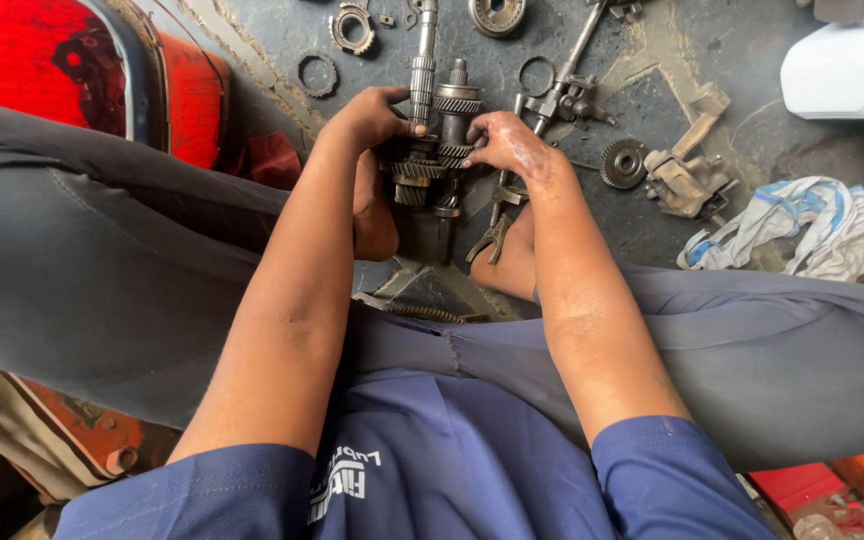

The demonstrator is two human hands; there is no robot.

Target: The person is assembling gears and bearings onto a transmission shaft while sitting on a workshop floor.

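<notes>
A person sits on the ground with knees wide apart, and both hands meet in the middle, down between the legs. The left hand [372, 118] and the right hand [505, 142] hold two gear shafts [439, 140] that stand side by side, close together. The shafts are dark and greasy, with toothed wheels stacked on them — the wheels of one touch the wheels of the other.

The left hand wraps around the left side of the shafts. Its fingers are curled and pressed on the gears, and the thumb reaches across toward the taller shaft. The right hand comes from the other side. Its fingers are bent and tight on the gears of the shorter shaft. The shafts stand upright on the floor [252, 40], just in front of the person's bare feet.

More parts lie around on the dirty floor. A small gear [623, 163] lies to the right of the right hand, near a metal bracket [687, 170]. Two rings [318, 73] lie up past the left hand, and a long rod [574, 60] slants away behind the shafts. A white and blue rag [802, 225] lies crumpled on the right — well apart from the hands. A red tank [42, 60] sits on the left.
</notes>
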